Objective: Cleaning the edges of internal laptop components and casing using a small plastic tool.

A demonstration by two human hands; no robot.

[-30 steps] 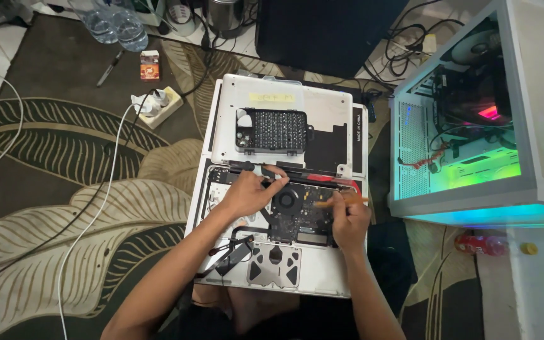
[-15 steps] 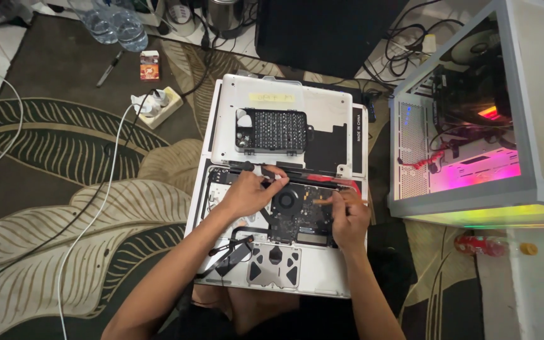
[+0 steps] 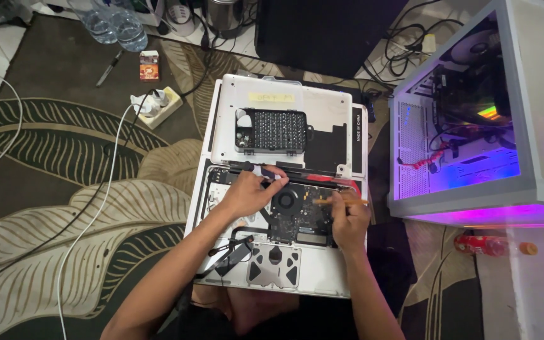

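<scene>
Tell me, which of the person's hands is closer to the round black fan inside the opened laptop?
Left, narrowly. The left hand lies just beside the fan, on its left edge. The right hand sits further off to the fan's right, fingers pinching a thin yellowish tool.

The opened laptop [image 3: 284, 277] has a white shell and a dark board, and the bit case [image 3: 275, 130] on its white cover [image 3: 322, 113] is black. The carpet [image 3: 51, 208] is dark green with cream leaf patterns. The white computer tower [image 3: 524, 94] glows purple and blue inside.
</scene>
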